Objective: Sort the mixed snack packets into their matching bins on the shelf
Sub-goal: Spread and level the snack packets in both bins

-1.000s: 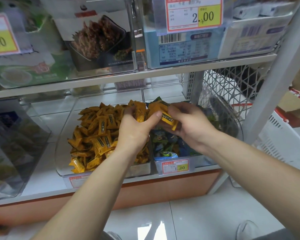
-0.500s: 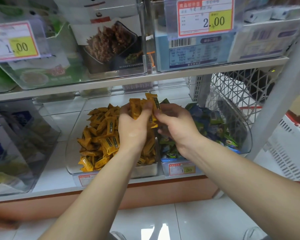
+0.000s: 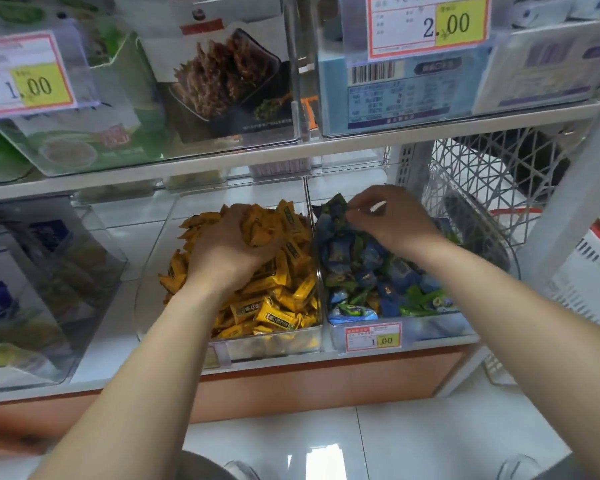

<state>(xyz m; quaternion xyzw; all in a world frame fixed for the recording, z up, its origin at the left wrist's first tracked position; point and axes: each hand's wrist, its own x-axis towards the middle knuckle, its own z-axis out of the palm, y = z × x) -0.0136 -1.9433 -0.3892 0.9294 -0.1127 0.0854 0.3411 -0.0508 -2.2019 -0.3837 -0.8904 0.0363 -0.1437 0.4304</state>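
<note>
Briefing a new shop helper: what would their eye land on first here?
The heap of yellow packets in the middle bin, with the left hand gripping a clump. Beside it, the right hand pinches among the blue and green packets. Top right hangs a 2.00 price tag.

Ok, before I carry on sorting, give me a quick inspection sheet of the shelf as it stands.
Surface: white shelf, lower tier, with clear bins side by side.
Job's things: yellow packets heaped in the left bin; blue and green packets in the right bin, which carries a 1.00 price tag.
Clutter: far-left bin of other packs.
Grips: left hand holds a bunch of yellow packets over their bin; right hand touches the top of the blue and green heap, grip unclear.
Cables: nothing seen.
Surroundings: upper shelf with bins of larger packs, wire basket behind right, white crate, tiled floor.
</note>
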